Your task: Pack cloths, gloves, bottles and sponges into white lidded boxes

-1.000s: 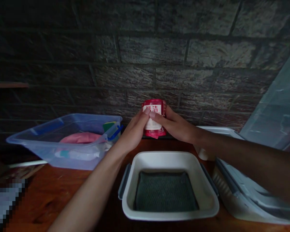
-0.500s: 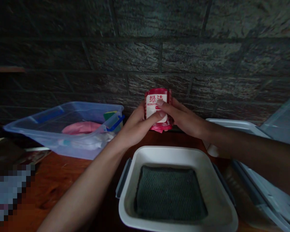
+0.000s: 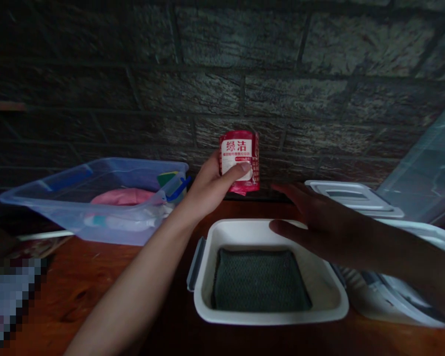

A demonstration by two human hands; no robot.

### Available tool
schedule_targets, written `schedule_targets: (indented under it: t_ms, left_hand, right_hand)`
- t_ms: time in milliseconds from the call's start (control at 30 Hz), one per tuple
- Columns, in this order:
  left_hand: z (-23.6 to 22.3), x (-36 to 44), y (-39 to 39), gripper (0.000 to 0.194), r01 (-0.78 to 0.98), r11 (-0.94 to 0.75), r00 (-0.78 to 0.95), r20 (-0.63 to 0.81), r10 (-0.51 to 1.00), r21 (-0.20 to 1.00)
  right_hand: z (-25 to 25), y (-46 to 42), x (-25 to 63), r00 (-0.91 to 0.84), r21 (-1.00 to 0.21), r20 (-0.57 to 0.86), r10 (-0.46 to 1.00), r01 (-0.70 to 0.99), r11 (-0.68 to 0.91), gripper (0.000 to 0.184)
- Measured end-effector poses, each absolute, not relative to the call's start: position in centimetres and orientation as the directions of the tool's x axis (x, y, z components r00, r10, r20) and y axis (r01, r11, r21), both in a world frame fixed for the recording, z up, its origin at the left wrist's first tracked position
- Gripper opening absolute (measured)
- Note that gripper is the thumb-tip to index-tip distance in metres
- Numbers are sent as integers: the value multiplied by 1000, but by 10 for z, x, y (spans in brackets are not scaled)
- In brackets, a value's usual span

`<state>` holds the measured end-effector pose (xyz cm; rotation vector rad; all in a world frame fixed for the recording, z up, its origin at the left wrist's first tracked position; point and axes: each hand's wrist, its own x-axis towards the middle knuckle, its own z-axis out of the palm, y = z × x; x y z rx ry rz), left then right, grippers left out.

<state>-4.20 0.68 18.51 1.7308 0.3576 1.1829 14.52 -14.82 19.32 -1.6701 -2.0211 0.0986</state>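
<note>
My left hand (image 3: 213,185) grips a red pack of trash bags (image 3: 239,153) with a white label and Chinese print, thumb across its front. The pack is upright in front of the brick wall. Below it, a white plastic box (image 3: 319,314) with grey side clips stands on the wooden table, and a folded dark green mesh cloth (image 3: 259,282) lies inside. Over the box's back right corner hovers my right hand (image 3: 309,217), open, fingers and thumb apart, holding nothing. It is dark and slightly blurred.
A clear bluish bin (image 3: 111,225) on the left holds a pink item (image 3: 122,196), a white bottle-like item and a green-yellow sponge (image 3: 167,177). At right are a white lid (image 3: 356,195) and a clear container (image 3: 389,301). The brick wall (image 3: 215,94) rises behind.
My right hand has let go of the red pack and moved right and down, its fingers spreading. My left hand still holds the pack. The view has shifted slightly.
</note>
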Motion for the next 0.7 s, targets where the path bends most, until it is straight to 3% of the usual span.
schedule_targets:
  t_ms: [100,267,467,700]
  left_hand:
    - [187,-44,4,38,-275,-497,486,565,667,823]
    - [192,-52,2,38,-307,-504,455,590,667,807]
    - [197,-63,4,41,-288,-515,413,590,694,808]
    - [202,-77,14,42,-266,-511,398,576,714,817]
  right_hand:
    - [184,-164,137,-44,-315,389,920,932,178,70]
    - [157,-165,142,132,-328,556,821,942,71,66]
    - [131,-123,147,223,-407,484,846,914,-8,58]
    - [122,-87,125,130,-510,403,906,854,104,61]
